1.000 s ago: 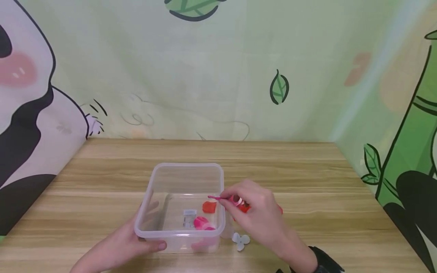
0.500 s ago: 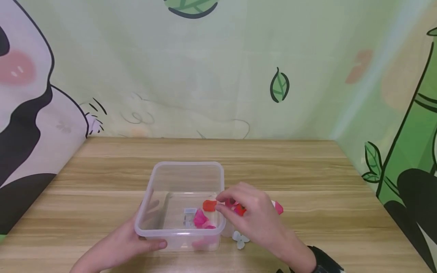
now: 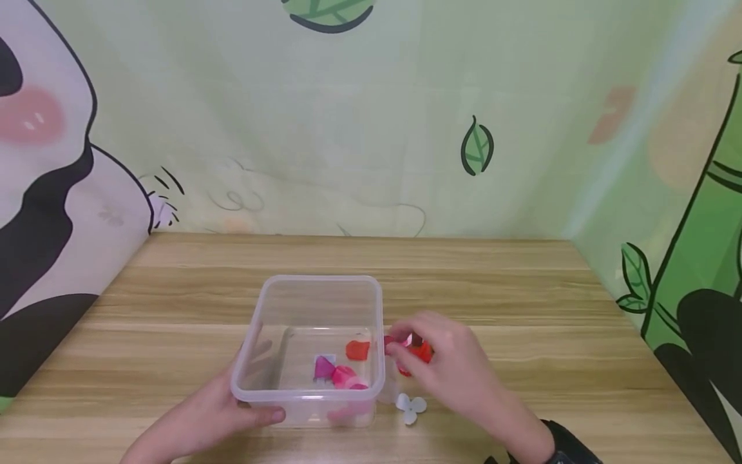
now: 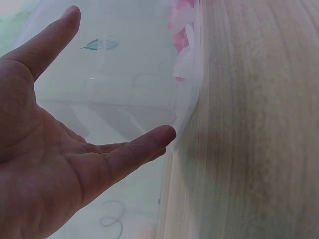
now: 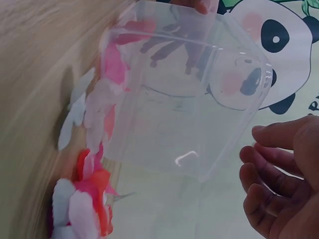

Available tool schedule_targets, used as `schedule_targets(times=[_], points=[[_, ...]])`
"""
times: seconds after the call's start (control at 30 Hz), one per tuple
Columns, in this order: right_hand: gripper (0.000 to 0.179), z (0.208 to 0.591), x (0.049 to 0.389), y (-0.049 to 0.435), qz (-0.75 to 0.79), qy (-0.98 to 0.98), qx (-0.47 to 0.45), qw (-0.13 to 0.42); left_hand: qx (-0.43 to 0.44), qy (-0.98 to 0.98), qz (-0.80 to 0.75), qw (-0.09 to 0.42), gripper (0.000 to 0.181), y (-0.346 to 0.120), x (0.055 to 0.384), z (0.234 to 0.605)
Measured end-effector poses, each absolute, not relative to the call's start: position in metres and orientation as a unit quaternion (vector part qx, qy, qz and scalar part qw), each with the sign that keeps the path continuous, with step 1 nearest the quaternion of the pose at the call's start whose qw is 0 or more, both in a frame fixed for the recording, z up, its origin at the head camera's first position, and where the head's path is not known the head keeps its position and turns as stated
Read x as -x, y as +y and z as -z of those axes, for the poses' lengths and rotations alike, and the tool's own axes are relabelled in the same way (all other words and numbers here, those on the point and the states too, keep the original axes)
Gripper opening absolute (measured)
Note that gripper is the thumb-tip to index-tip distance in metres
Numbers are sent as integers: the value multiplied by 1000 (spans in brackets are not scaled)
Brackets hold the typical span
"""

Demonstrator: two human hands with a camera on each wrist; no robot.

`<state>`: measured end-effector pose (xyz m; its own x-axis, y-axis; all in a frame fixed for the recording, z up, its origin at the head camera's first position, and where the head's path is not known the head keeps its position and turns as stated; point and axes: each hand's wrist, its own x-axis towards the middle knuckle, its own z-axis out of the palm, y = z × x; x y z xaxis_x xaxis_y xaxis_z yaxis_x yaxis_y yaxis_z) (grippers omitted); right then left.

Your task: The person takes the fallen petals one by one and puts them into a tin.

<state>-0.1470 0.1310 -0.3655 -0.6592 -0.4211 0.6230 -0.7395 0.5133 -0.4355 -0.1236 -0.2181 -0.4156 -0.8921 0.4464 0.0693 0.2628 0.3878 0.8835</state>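
My left hand steadies a clear plastic box at its near left corner, thumb on the near wall and straight, spread fingers against the left side. Inside lie an orange-red petal, pink petals and a purple petal. My right hand hovers just right of the box, above a pile of red, pink and white cloth-like petals that it partly hides. Its fingers are loosely bent with nothing between them in the right wrist view.
A white three-lobed flower piece lies on the wooden table near the box's front right corner. A pale pink petal rests close against the box's right wall. A printed cloth backdrop stands behind the table.
The thin magenta-purple petal pinched in my right hand has dropped into the box. That hand has drawn back rightward from the rim. My left hand and the box have stayed put.
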Motion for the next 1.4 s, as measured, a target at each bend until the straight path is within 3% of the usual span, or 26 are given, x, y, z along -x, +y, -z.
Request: schedule_targets(times=[0.17,0.43,0.53,0.8,1.1,1.4], points=[[15,370,148,139,-302,-883,-320,166,-212,830,-508,92,119,-218,124,415],[16,379,148,149,-180,-932,-312,-39,-190,853,-480,81,112,-217,124,413],[22,384,148,151,-164,-931,-315,-82,-187,852,-482,80,111,-217,124,413],[31,393,148,149,-161,-930,-313,-110,-190,841,-498,96,113,-217,126,412],[29,399,149,148,-142,-934,-312,-98,-185,825,-521,120,115,-216,126,410],[31,401,150,149,-152,-929,-326,-85,-188,836,-505,104,114,-216,126,410]])
